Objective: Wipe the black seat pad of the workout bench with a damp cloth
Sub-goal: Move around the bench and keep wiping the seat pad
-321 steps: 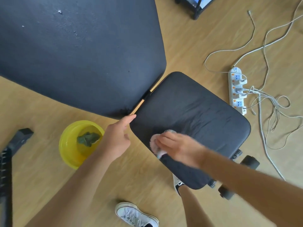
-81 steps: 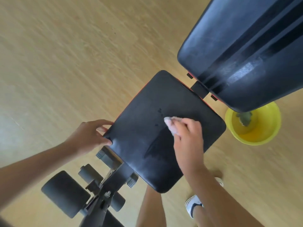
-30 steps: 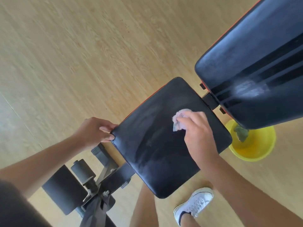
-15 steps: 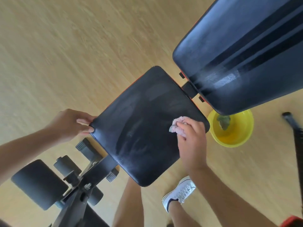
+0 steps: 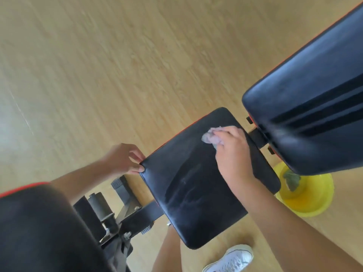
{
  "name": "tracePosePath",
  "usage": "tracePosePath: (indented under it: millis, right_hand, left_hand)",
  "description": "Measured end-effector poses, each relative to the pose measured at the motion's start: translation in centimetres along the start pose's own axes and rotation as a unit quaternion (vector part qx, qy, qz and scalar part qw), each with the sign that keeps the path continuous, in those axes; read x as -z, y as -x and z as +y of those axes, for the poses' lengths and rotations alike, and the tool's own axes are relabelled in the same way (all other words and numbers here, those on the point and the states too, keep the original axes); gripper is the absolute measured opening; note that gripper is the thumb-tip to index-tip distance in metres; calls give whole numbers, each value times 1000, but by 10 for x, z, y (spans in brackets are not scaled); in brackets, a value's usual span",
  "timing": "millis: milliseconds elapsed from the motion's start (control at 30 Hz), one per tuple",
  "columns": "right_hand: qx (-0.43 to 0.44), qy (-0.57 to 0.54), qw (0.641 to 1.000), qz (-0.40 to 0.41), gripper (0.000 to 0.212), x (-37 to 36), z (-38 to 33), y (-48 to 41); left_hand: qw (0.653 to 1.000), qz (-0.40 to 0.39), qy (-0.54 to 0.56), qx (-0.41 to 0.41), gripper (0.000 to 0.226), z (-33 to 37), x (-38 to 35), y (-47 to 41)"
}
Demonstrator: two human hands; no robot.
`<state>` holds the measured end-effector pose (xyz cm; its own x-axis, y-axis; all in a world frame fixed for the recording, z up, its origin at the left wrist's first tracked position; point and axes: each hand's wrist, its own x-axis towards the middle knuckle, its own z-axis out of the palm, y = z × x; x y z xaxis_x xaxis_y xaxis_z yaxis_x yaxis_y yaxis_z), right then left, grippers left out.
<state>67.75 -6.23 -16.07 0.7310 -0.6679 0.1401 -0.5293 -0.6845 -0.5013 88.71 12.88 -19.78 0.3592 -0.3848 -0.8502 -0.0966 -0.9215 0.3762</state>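
Observation:
The black seat pad (image 5: pixel 188 185) of the workout bench lies tilted in the middle of the view, with damp streaks across its surface. My right hand (image 5: pixel 231 154) presses a small pale pink cloth (image 5: pixel 211 136) onto the pad near its far corner, close to the backrest. My left hand (image 5: pixel 123 160) grips the pad's left corner, thumb on the edge. The cloth is partly hidden under my right fingers.
The black backrest pad (image 5: pixel 306 114) rises at the right. A yellow bowl (image 5: pixel 308 199) with a green rag (image 5: pixel 291 179) stands on the wooden floor below it. Bench frame and foam rollers (image 5: pixel 98 207) sit lower left. My white shoe (image 5: pixel 229 260) is at the bottom.
My right hand has slid the cloth from the pad's right edge up toward its far corner. My left hand keeps hold of the left corner. The camera view has shifted.

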Motion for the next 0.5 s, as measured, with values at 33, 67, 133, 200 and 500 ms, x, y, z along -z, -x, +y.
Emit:
tracePosePath:
  millis: [33,67,133,200,500]
  right_hand:
    - [-15,18,998,-61,29,-24,-13,-5]
    - [39,19,979,-199,28,-45,-34,-9]
    - [187,2,906,-379,21,-84,-97,0]
    - [302,60,827,-471,18,-90,-129,-2]
    - [25,223,917,-330,26,-11,83,-116]
  left_hand:
    - [1000,0,-4,15,26,-2,3,-1]
    - [999,-4,-9,36,27,-3,4,1]
    - [995,-18,-68,68,34,-11,7,7]
    - [984,-38,-158,68,51,-25,11,17]
    - [998,33,-13,-46,48,-11,-7,27]
